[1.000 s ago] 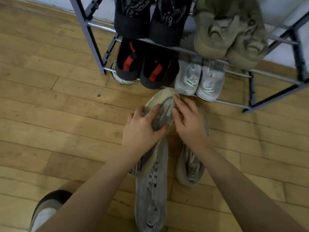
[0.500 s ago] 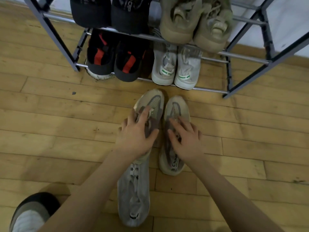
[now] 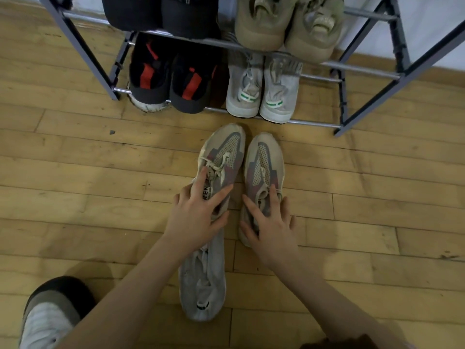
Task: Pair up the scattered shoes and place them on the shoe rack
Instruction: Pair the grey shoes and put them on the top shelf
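The left hand (image 3: 195, 217) lies with spread, mostly straight fingers on the tongue and laces of a beige mesh sneaker (image 3: 221, 159), gripping nothing; its index finger reaches up to the lace knot. The right hand (image 3: 273, 225) rests the same way, fingers spread and relaxed, on the matching beige sneaker (image 3: 264, 162) just to its own side. Both sneakers stand side by side on the wooden floor (image 3: 75, 172), toes pointing away from the hands toward the shoe rack (image 3: 364, 69).

Under the left wrist, nearer the person, lies a single grey sneaker (image 3: 202, 285), its end tucked beneath the heel of the left-hand beige shoe.

Beyond the fingertips, the rack's lower rail carries a black-and-red pair (image 3: 171, 81) and a white pair with green tabs (image 3: 261, 91); the rail above holds dark shoes (image 3: 161, 13) and an olive-tan pair (image 3: 286, 23).

Far to the left of the left forearm, a slippered foot (image 3: 50, 313) shows on the floor.
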### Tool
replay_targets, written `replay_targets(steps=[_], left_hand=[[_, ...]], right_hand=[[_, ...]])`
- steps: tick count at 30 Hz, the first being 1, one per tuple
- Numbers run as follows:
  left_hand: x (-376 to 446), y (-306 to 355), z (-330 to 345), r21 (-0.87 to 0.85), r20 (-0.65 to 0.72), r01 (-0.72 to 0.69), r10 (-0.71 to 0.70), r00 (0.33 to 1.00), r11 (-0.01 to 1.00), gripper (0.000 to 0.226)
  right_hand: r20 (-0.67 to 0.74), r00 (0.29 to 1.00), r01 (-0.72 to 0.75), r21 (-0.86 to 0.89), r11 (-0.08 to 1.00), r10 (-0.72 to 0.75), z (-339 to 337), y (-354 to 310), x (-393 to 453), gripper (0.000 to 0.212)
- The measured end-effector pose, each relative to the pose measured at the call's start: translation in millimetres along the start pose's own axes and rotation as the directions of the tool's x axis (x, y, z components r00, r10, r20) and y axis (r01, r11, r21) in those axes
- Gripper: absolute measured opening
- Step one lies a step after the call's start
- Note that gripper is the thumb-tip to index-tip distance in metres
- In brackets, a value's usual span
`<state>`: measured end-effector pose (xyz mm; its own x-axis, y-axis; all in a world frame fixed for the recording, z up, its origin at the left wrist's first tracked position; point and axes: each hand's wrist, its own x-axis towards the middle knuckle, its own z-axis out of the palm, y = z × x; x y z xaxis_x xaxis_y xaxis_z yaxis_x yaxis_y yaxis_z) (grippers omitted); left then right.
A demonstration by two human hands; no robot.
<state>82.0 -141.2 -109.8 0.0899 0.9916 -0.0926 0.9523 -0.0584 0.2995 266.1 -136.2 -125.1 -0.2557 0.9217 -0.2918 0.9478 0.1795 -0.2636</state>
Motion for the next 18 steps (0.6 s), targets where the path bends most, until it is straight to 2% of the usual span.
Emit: replay_targets(steps=[4, 8, 11, 14, 18], left_hand=[[-0.7, 2.0, 0.7, -0.030, -0.034, 0.006, -0.007, 0.999, 1.000, 0.055], [-1.4, 5.0, 1.7, -0.053, -0.030, 0.019, -0.021, 0.999, 0.998, 0.056], [-2.0, 4.8, 0.7, -0.135, -0.065, 0.010, -0.018, 0.998, 0.991, 0.054], [-2.6, 6.5, -1.3, -0.237, -0.140, -0.019, -0.014, 0.990, 0.971, 0.049], [-10.3, 13.4, -6.8, -0.342, -0.291, -0.041, -0.064, 0.955, 0.939, 0.041]], right_hand=[[-0.026, 0.999, 0.046, -0.014, 0.999, -0.046, 3.2, 2.9, -1.6, 0.045], [0.015, 0.996, 0.087, 0.000, 0.996, -0.087, 9.5, 9.7, 0.4, 0.066], [0.016, 0.993, 0.114, 0.043, 0.993, -0.115, 8.6, 10.7, 1.3, 0.067], [-0.015, 0.992, 0.123, 0.084, 0.989, -0.123, 1.3, 13.5, -0.7, 0.065], [-0.134, 0.979, 0.176, 0.166, 0.970, -0.155, -17.3, 7.9, -5.0, 0.061]])
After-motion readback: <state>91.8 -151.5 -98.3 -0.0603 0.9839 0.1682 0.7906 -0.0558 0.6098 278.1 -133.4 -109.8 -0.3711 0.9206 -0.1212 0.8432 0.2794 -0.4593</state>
